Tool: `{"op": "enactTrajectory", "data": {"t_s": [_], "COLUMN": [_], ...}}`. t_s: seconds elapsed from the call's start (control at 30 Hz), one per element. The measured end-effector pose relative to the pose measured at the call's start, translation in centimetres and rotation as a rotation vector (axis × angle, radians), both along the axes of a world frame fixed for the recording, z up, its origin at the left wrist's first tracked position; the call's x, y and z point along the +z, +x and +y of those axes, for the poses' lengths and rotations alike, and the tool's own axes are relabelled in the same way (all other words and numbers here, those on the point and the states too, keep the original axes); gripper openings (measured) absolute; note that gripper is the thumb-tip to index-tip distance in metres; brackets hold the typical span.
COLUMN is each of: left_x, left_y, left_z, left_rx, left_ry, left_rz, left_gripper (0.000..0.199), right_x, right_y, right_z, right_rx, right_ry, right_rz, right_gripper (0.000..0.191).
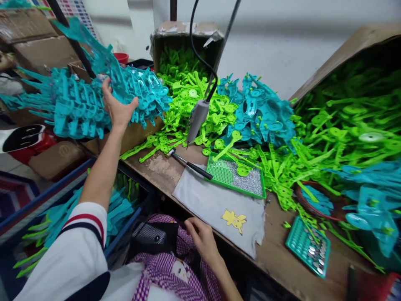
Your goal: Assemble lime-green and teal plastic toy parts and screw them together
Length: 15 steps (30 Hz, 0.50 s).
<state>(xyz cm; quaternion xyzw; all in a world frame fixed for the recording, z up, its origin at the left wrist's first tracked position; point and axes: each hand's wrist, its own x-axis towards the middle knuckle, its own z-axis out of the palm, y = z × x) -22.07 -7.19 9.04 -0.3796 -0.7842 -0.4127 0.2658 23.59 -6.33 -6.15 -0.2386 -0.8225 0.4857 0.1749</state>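
Note:
My left hand (118, 106) reaches to the upper left and grips a teal plastic part (108, 67) at a long stack of similar teal parts (78, 104). My right hand (202, 238) is near my lap at the table's front edge, its fingers curled together; whether anything is in them is hidden. A grey cloth (216, 205) with a yellow figure lies on the table, and a green tray (233, 173) of small metal pieces rests at its back edge. A hammer (191, 164) with a black handle lies beside the tray. Above them hangs a grey electric screwdriver (198, 119).
Piles of lime-green parts (200, 100) and teal parts (260, 110) cover the back. Open cardboard boxes stand at the back and right. A red basket (300, 196) and a teal tray (308, 246) sit at the right. A blue crate (125, 234) stands low on the left.

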Motion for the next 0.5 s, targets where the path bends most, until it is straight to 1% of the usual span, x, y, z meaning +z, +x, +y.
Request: {"op": "enactTrajectory", "data": {"t_s": [0.07,0.13,0.2,0.27,0.33,0.4,0.47,0.5], "left_x": [0.0,-0.4,-1.4,-2.9,-4.8,-7.3,-10.3,-12.0], "left_y": [1.9,4.1,6.5,9.0,11.5,13.9,16.2,17.4], "left_z": [-0.2,-0.5,-0.9,-1.4,-2.0,-2.7,-3.4,-3.8], "left_rx": [0.059,0.067,0.070,0.086,0.098,0.104,0.044,-0.027], "left_ry": [0.097,0.154,0.167,0.170,0.186,0.211,0.210,0.169], "left_rz": [-0.002,0.034,0.052,0.044,0.033,0.015,-0.043,-0.105], "left_gripper": [0.096,0.099,0.101,0.102,0.105,0.109,0.111,0.110], "right_x": [0.5,1.2,2.3,3.7,5.6,7.9,10.5,11.6], "right_y": [-0.2,-0.3,-0.3,-0.4,-0.8,-1.6,-3.0,-3.8], "right_z": [-0.1,-0.2,-0.1,0.0,0.3,0.5,0.8,1.0], "right_rx": [-0.001,-0.022,-0.059,-0.098,-0.139,-0.202,-0.278,-0.310], "right_ry": [0.037,0.070,0.087,0.090,0.085,0.075,0.062,0.057], "right_rz": [0.026,0.058,0.098,0.151,0.211,0.284,0.376,0.428], "right_gripper": [0.037,0.034,0.031,0.029,0.028,0.027,0.024,0.025]}}
